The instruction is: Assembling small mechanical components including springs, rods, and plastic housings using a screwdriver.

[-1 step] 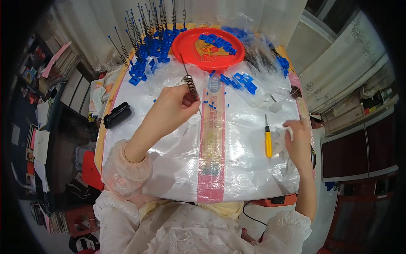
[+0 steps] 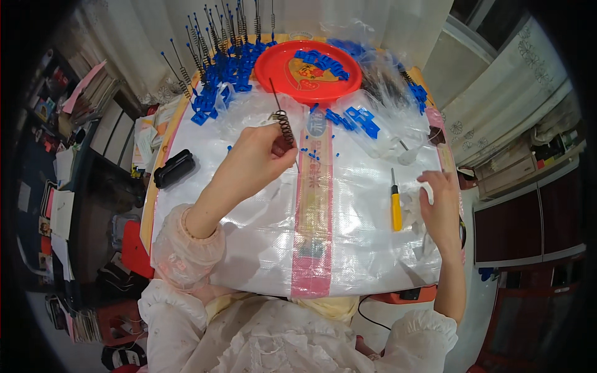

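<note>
My left hand (image 2: 252, 156) pinches a dark coil spring (image 2: 285, 127) over the middle of the table. From the coil a straight wire end points up and away, and a thin end shows below my fingers. At the right side my right hand (image 2: 440, 202) hovers with thumb and fingers curved and apart. I see nothing held in it. Crumpled whitish plastic (image 2: 413, 208) lies beside its thumb. To the left of that is a screwdriver (image 2: 396, 208) with a yellow handle. Small blue caps (image 2: 313, 154) are scattered beyond the spring.
A red round tray (image 2: 267, 78) with blue plastic pieces stands at the far side. Many springs on blue bases (image 2: 233, 71) crowd the far left. Clear plastic bags (image 2: 379, 133) with blue pieces lie at the right. A black case (image 2: 175, 169) sits near the left edge.
The whole view has shifted very slightly. Both hands keep the same poses, and the left still holds the spring.
</note>
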The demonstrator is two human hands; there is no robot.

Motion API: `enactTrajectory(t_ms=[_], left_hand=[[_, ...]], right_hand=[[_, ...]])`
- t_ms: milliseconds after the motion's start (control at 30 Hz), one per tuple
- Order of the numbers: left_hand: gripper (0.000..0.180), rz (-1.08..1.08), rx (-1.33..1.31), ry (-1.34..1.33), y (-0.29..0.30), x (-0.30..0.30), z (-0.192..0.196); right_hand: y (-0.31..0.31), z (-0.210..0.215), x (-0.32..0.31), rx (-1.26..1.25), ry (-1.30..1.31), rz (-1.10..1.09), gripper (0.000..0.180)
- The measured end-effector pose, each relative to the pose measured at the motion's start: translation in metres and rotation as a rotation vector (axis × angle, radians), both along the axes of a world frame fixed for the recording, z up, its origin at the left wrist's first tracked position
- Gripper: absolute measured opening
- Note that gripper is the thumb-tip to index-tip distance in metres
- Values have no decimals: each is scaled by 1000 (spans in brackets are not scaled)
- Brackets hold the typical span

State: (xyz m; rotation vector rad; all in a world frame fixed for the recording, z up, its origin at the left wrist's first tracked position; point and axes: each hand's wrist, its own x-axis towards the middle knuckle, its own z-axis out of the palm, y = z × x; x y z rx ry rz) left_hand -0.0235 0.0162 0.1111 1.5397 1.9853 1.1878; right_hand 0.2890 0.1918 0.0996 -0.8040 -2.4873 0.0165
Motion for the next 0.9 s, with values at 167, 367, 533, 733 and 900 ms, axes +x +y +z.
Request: enactTrajectory(t_ms=[167, 367, 533, 733, 900], left_hand=[[15, -49, 8, 4, 7, 10, 11], [14, -106, 20, 80, 15, 19, 23], [15, -166, 29, 149, 22, 21, 32], [16, -201, 94, 162, 31, 24, 36], [13, -196, 71, 134, 36, 31, 49]], right_hand=[[-29, 34, -67, -386, 255, 390, 16], [-43, 33, -139, -572, 416, 499, 31], [-43, 24, -151, -569, 488, 459, 29], [-44, 20, -148, -458, 575, 451, 20], [-41, 21, -147, -337, 634, 419, 19]])
